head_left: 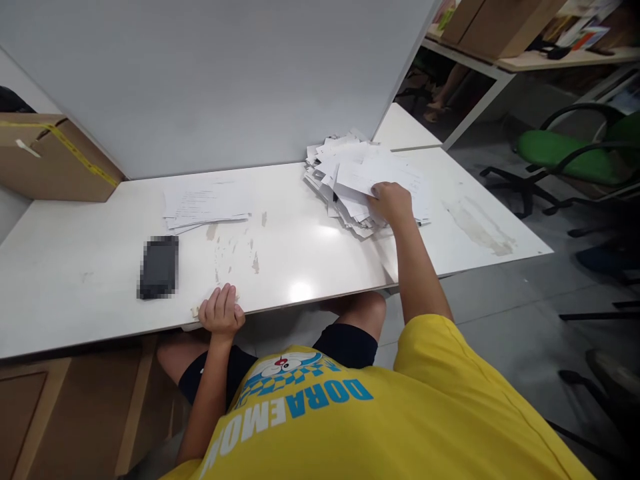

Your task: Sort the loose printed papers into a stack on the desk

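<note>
My right hand (393, 202) pinches the edge of a white sheet of paper (357, 175) on top of a messy, fanned-out paper pile (320, 160). The lower sheets of the pile stick out at many angles. My left hand (221, 312) rests on the table's front edge, its fingers lying forward over the surface. A small pale piece (195, 311) shows beside that hand; what it is I cannot make out. Further back on the left lies a neater paper stack (200, 203) with printed lines. Between it and my left hand is a dark, blurred-out flat object (159, 267).
The white table (290, 247) has worn marks and stains. A grey partition (225, 87) rises along its back. One cardboard box (55, 157) stands at the left end. To the right are a green chair (565, 157) and another desk with a box (500, 27); a person's foot shows beneath.
</note>
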